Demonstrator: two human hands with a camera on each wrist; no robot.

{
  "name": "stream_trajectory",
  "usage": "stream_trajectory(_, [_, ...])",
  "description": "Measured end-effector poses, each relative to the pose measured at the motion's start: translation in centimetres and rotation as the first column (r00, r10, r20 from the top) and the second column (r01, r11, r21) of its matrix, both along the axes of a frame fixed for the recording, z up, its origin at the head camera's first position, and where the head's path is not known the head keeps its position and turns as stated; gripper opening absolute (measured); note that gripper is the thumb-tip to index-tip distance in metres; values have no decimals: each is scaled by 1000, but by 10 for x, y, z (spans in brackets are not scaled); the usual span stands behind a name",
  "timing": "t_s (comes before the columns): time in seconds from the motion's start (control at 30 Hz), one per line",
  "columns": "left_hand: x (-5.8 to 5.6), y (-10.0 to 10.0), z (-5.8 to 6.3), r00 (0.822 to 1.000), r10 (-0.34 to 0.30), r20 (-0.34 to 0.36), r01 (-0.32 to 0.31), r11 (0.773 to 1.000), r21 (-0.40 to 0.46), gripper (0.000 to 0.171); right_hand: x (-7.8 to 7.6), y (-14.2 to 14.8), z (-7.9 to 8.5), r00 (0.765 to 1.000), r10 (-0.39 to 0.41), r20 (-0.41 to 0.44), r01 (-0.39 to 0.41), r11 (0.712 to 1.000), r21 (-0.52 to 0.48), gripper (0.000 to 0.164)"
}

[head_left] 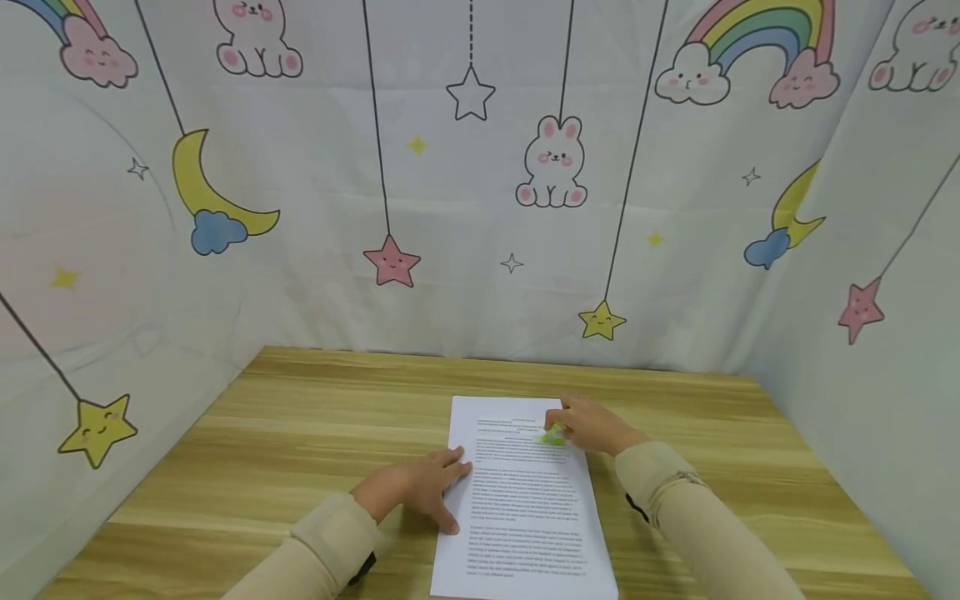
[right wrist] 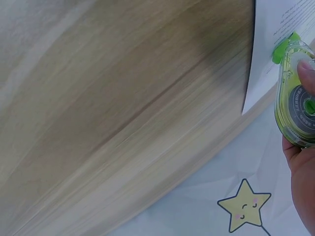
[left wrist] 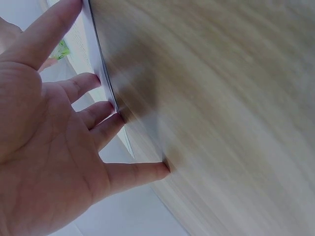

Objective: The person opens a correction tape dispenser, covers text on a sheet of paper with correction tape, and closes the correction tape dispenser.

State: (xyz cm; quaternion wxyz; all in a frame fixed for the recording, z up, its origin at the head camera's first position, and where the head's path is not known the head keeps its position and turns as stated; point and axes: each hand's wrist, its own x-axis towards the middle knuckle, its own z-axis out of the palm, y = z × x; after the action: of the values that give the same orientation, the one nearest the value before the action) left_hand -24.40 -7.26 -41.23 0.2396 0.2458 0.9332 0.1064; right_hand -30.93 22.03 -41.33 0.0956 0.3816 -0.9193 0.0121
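A stack of white printed paper (head_left: 517,508) lies lengthwise on the wooden table. My right hand (head_left: 596,425) grips a green correction tape dispenser (head_left: 553,435) over the upper right part of the top sheet. In the right wrist view, the clear-cased dispenser (right wrist: 290,110) shows a dark round reel, and its green tip end is at the printed sheet; the thumb presses on its side. My left hand (head_left: 431,487) rests at the left edge of the paper, fingers spread. Seen from the left wrist, the fingertips (left wrist: 106,109) touch the stack's edge and the little finger reaches the tabletop.
The wood-grain table (head_left: 315,442) extends on both sides of the paper. A white curtain (head_left: 465,200) with printed stars, rabbits, moons and rainbows encloses the table at the back and both sides.
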Motion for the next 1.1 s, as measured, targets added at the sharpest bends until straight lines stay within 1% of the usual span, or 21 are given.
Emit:
stream_trajectory(0.23, [2,1,3,1000,7,13,-7,1000,15,87,1,12,-2,999,20,-26,-21,1000,-14,19])
stream_trajectory(0.37, [2,1,4,1000,7,7,-7,1000,14,87,1,17,-1,999,34,-33,-35,999,-22,20])
stream_trajectory(0.67, [2,1,1,1000,5,5,-5,1000,19,88,1,29,-5,994,64,-85,-68,996,-50,24])
stream_trajectory(0.8, [3,1,0,1000,3,4,-3,1000,19,88,3,32,-4,996,51,-72,-54,997,-49,24])
stream_trajectory(0.93, [3,1,-2,1000,4,17,-5,1000,25,88,5,32,-2,997,51,-62,-54,998,-44,23])
stream_trajectory(1.0, [3,1,-2,1000,0,12,-1,1000,30,88,6,32,-2,997,56,-60,-59,997,-46,24])
stream_trajectory(1.07, [1,0,-2,1000,-4,5,4,1000,30,87,6,32,-2,997,55,-53,-58,996,-65,23])
stream_trajectory(1.1, [0,0,-2,1000,-6,-1,6,1000,30,87,6,33,-2,999,38,-32,-40,996,-83,23])
